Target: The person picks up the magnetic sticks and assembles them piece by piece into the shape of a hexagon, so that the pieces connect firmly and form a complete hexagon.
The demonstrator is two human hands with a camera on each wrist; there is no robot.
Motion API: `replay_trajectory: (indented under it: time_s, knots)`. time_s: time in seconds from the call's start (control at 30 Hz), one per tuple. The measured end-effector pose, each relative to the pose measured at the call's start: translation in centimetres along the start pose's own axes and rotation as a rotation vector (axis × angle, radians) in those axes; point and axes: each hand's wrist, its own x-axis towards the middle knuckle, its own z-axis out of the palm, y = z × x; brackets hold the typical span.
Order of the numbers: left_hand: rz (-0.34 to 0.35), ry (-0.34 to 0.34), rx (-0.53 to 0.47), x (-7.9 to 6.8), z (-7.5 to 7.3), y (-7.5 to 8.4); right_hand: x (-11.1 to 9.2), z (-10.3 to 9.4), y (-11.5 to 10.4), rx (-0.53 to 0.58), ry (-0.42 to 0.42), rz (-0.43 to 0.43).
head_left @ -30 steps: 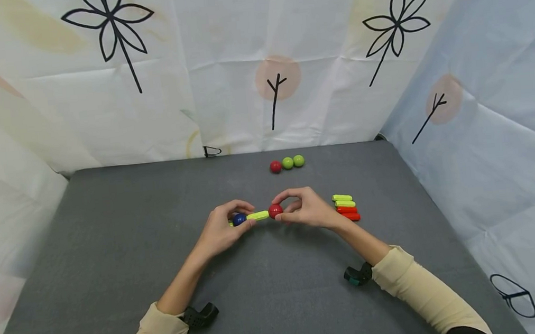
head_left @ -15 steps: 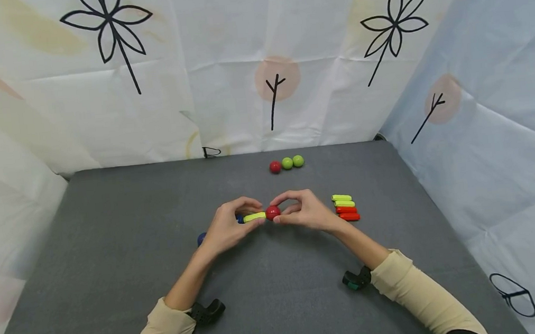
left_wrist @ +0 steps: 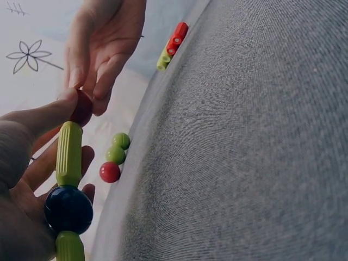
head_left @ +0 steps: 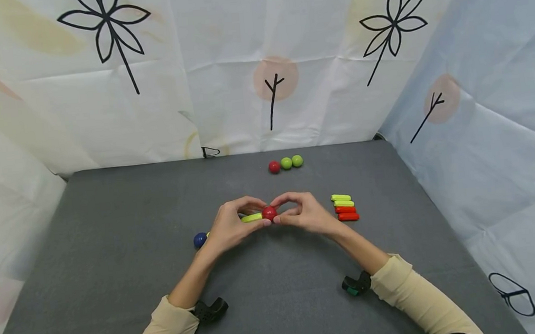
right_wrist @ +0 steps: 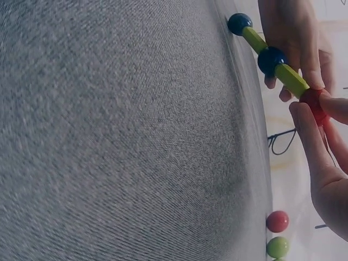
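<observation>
Fingers (head_left: 289, 196) of the right hand (head_left: 306, 215) and of the left hand (head_left: 230, 227) pinch a red ball (head_left: 269, 213) from opposite sides; a yellow-green rod (left_wrist: 69, 155) joins it to a dark blue ball (left_wrist: 69, 210) near the left hand's palm.

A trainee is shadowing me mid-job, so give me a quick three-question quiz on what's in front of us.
1. How many loose balls lie near the far edge of the table?
2. True or false: the chain includes two blue balls.
3. Fill in the colour: the right hand pinches a ____ ball.

Key: 1. Three. 2. True. 3. Red.
</observation>
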Motion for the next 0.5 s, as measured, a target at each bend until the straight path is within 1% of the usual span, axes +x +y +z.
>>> replay_trajectory:
  time_s: [0.13,0.2,0.27,0.4,0.5]
  knots:
    - [0.008,-0.003,0.004,0.0,-0.1,-0.1,-0.3,-0.3,-0.2,-0.005,-0.019,0.017]
    - [0.008,-0.007,0.006,0.0,-0.1,-0.2,-0.5,-0.7,-0.3,-0.008,-0.027,0.016]
    - [0.002,-0.012,0.002,-0.1,-0.1,-0.2,-0.9,-1.3,-0.4,-0.003,-0.016,0.007]
    - [-0.018,-0.022,-0.005,-0.1,-0.2,-0.2,-1.8,-3.2,-0.6,0.007,0.057,-0.001]
    - [-0.03,-0.025,-0.008,-0.1,-0.3,-0.2,-2.7,-5.0,-0.4,-0.027,0.136,0.016]
